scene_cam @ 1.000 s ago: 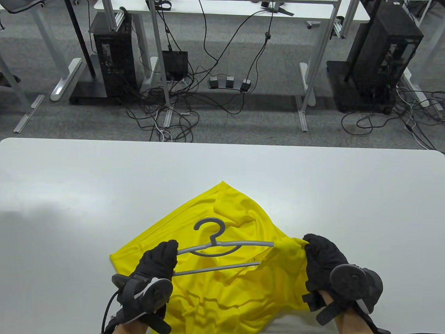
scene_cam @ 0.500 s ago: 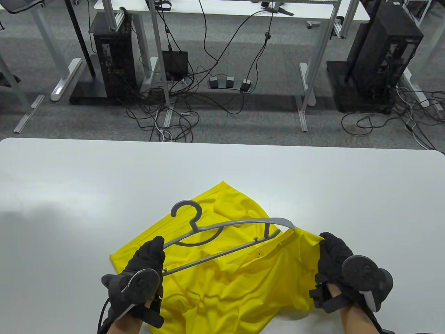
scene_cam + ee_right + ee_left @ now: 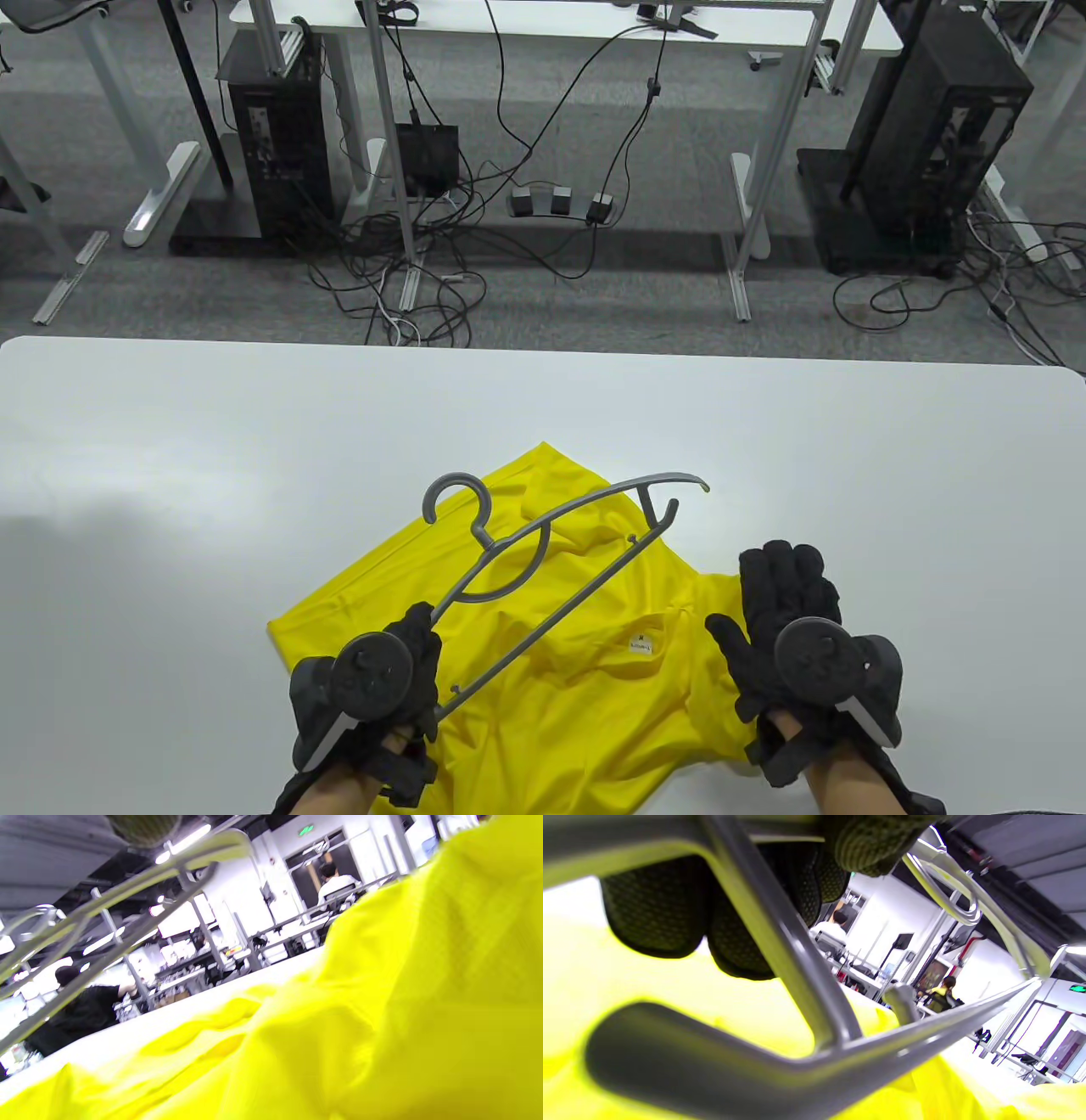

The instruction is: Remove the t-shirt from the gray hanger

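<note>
The gray hanger point(image 3: 585, 586) is lifted off the yellow t-shirt point(image 3: 594, 705), tilted with its far end up and to the right; no cloth hangs on it. My left hand point(image 3: 420, 632) grips the hanger's near left end. The left wrist view shows its bars point(image 3: 797, 984) close up under my gloved fingers point(image 3: 657, 912). The t-shirt lies crumpled on the white table point(image 3: 254, 441), its neck label showing. My right hand point(image 3: 768, 594) is open with fingers spread, palm down at the shirt's right edge. The shirt point(image 3: 382, 1005) fills the right wrist view, with the hanger point(image 3: 212, 845) above.
The table's far edge runs across the middle of the table view. Beyond it are other desks, computer towers point(image 3: 276, 144) and loose cables on the floor.
My left hand has swung the hanger up and away, so its right end came out of the shirt. My right hand has let go of the shirt and opened flat.
</note>
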